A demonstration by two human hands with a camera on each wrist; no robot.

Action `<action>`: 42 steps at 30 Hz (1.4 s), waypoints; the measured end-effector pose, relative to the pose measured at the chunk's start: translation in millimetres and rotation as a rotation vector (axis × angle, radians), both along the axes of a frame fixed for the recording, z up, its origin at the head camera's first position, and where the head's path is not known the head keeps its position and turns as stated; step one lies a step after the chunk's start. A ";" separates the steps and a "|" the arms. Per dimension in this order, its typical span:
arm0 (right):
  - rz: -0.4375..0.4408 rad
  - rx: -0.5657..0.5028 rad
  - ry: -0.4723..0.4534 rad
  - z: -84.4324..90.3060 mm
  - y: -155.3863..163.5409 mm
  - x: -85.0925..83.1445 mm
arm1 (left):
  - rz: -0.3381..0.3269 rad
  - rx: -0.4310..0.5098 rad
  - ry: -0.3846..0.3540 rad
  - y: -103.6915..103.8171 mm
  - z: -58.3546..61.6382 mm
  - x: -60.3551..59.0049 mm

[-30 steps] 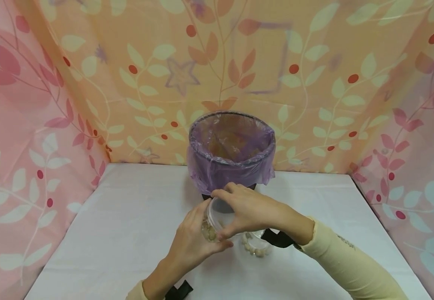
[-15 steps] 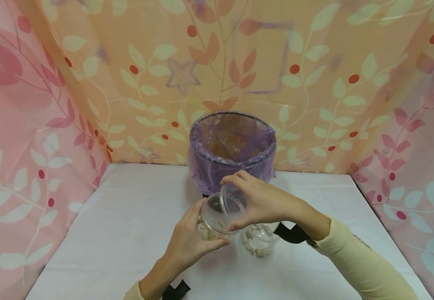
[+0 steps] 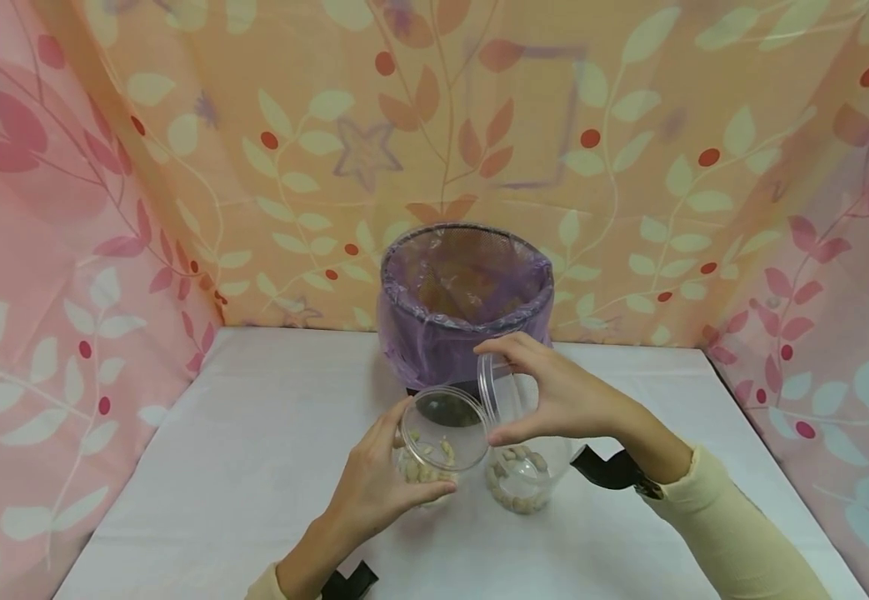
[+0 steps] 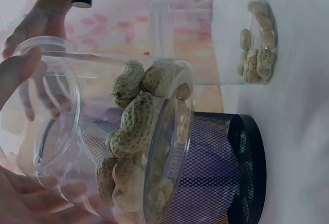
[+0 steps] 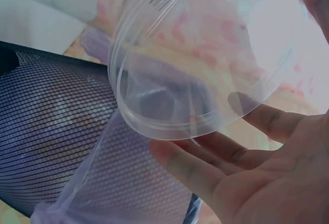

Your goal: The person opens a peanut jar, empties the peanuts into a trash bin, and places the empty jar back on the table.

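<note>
At the centre of the frame, the left hand [image 3: 374,492] is gripping an open clear jar [image 3: 434,446] of peanuts [image 4: 131,131] above the white surface [image 3: 254,467], while the right hand [image 3: 554,392] is pinching its lid [image 3: 490,387] just right of it. A second jar [image 3: 520,483] is standing beside, before a mesh bin [image 3: 464,300].

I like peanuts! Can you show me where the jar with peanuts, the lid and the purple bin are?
jar with peanuts [image 3: 434,454], head view, on its clear wall.
lid [image 5: 205,59], right wrist view, on its flat middle.
purple bin [image 3: 434,350], head view, on its bag-covered front.
</note>
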State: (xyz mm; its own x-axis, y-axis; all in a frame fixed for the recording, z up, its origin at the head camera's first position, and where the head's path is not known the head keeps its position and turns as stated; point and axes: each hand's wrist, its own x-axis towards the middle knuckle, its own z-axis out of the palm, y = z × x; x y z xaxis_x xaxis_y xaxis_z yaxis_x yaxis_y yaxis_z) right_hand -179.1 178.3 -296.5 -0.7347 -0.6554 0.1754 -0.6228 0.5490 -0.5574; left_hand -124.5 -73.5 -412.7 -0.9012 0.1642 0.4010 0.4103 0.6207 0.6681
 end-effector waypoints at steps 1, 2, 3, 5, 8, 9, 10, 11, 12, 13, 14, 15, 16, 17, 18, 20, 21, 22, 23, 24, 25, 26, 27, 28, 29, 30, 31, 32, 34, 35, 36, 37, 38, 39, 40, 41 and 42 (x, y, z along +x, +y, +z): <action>0.006 -0.017 0.002 -1.5 2.1 -0.8 | -0.003 0.005 0.005 -0.6 0.0 -0.2; 0.009 -0.033 0.001 -2.9 4.0 -1.6 | -0.004 0.007 0.008 -1.2 0.0 -0.3; 0.015 -0.049 0.000 -4.2 5.9 -2.3 | -0.007 0.013 0.009 -1.8 -0.1 -0.4; 0.023 -0.086 -0.008 -6.4 9.6 -3.2 | -0.013 0.020 0.008 -3.1 -0.4 -0.6; 0.020 -0.144 -0.022 -8.4 14.5 -2.9 | -0.019 0.032 0.004 -4.9 -0.8 -0.9; 0.018 -0.163 -0.025 -9.6 16.4 -3.0 | -0.020 0.036 0.001 -5.5 -1.2 -0.9; 0.016 -0.181 -0.025 -11.0 18.3 -3.4 | -0.019 0.036 -0.002 -6.0 -1.5 -0.9; 0.011 -0.193 -0.023 -12.6 20.3 -3.8 | -0.020 0.039 -0.007 -6.5 -1.5 -0.8; 0.008 -0.208 -0.023 -14.2 22.3 -4.4 | -0.021 0.043 -0.011 -6.9 -1.6 -0.7; 0.006 -0.220 -0.024 -15.7 24.6 -4.9 | -0.021 0.043 -0.014 -6.9 -1.6 -0.7; 0.005 -0.233 -0.023 -17.5 27.0 -5.7 | -0.021 0.044 -0.017 -7.0 -1.6 -0.6; 0.006 -0.246 -0.022 -19.0 29.5 -6.2 | -0.022 0.046 -0.019 -7.1 -1.6 -0.5; 0.005 -0.258 -0.024 -20.5 31.8 -6.5 | -0.024 0.048 -0.020 -7.1 -1.4 -0.5; 0.004 -0.271 -0.026 -21.9 34.2 -6.6 | -0.027 0.051 -0.021 -7.1 -1.4 -0.4; 0.004 -0.288 -0.028 -23.3 36.5 -6.6 | -0.029 0.053 -0.021 -7.2 -1.4 -0.3; 0.007 -0.328 -0.024 -26.5 41.0 -6.8 | -0.034 0.060 -0.026 -7.3 -1.2 0.1; 0.011 -0.351 -0.019 -28.0 43.2 -7.1 | -0.036 0.064 -0.031 -7.4 -1.2 0.3; 0.013 -0.375 -0.013 -29.5 45.3 -7.5 | -0.037 0.068 -0.035 -7.4 -1.1 0.5; 0.017 -0.399 -0.005 -30.7 47.4 -8.0 | -0.036 0.068 -0.039 -7.5 -1.1 0.7; 0.022 -0.420 0.002 -31.8 49.6 -8.6 | -0.035 0.068 -0.043 -7.5 -1.0 0.9; 0.026 -0.437 0.008 -32.9 51.8 -9.4 | -0.033 0.067 -0.045 -7.6 -1.0 1.0; 0.029 -0.453 0.013 -33.8 53.9 -10.0 | -0.031 0.065 -0.046 -7.6 -1.1 1.1; 0.032 -0.461 0.014 -34.8 56.1 -10.5 | -0.031 0.064 -0.046 -7.7 -1.2 1.1; 0.031 -0.469 0.013 -36.0 58.3 -10.6 | -0.031 0.062 -0.046 -7.6 -1.4 1.0; 0.030 -0.476 0.008 -37.3 60.5 -10.6 | -0.031 0.059 -0.046 -7.6 -1.5 1.0; 0.029 -0.483 0.003 -38.8 62.8 -10.6 | -0.034 0.059 -0.045 -7.5 -1.7 0.9; 0.027 -0.489 -0.003 -40.3 65.0 -10.6 | -0.036 0.059 -0.046 -7.5 -1.9 0.9; 0.023 -0.495 -0.008 -41.9 66.9 -10.6 | -0.039 0.060 -0.047 -7.4 -2.2 0.8; 0.013 -0.511 -0.014 -44.9 70.7 -10.8 | -0.045 0.063 -0.049 -7.3 -2.5 0.6; 0.009 -0.518 -0.019 -46.4 72.5 -11.2 | -0.046 0.063 -0.050 -7.3 -2.6 0.7; 0.002 -0.524 -0.021 -47.7 74.2 -11.6 | -0.047 0.064 -0.052 -7.2 -2.6 0.7; -0.007 -0.530 -0.025 -48.9 75.9 -12.0 | -0.048 0.065 -0.053 -7.2 -2.7 0.8; -0.014 -0.537 -0.029 -50.0 77.5 -12.5 | -0.048 0.066 -0.056 -7.2 -2.7 0.9; -0.022 -0.541 -0.033 -51.2 79.3 -12.8 | -0.049 0.068 -0.058 -7.1 -2.7 1.0; -0.030 -0.546 -0.041 -52.3 81.1 -13.2 | -0.048 0.069 -0.061 -7.1 -2.7 1.1; -0.037 -0.553 -0.050 -53.5 82.9 -13.5 | -0.047 0.069 -0.063 -7.1 -2.8 1.2; -0.047 -0.557 -0.058 -54.7 84.9 -13.8 | -0.047 0.069 -0.065 -7.1 -2.8 1.3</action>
